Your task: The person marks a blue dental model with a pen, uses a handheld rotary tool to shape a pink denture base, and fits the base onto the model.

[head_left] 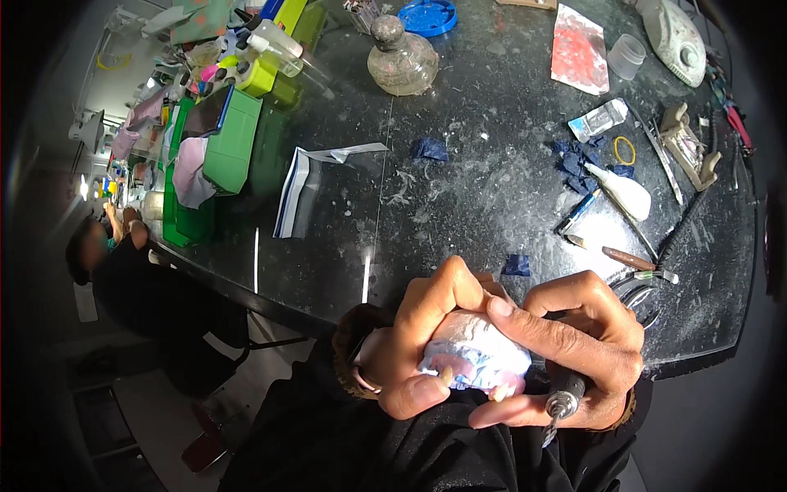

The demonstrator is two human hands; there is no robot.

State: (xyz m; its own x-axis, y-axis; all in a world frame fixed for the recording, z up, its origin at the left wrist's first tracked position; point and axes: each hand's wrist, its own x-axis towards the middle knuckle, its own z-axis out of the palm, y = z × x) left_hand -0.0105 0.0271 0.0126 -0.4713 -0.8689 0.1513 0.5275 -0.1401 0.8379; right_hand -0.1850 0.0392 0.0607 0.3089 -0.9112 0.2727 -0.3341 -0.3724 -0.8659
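A whitish dental cast [475,344] with pale blue material, pink patches and cream tooth shapes sits between my hands at the front edge of the bench. My left hand [422,344] is closed round its left side, the thumb along the lower front. My right hand [586,344] is closed on a dark rotary handpiece [564,394] with a metal collar and fluted bur pointing downward, while its fingers also rest on the cast's top and reach below it. The bur is apart from the cast, to its lower right.
The dark bench [328,246] holds green bins [229,139], a glass jar [403,66], a folded strip [291,193], a white bottle [623,193], tools [630,258] and blue scraps [516,264]. At left sit other people [135,275], beside a chair [205,439].
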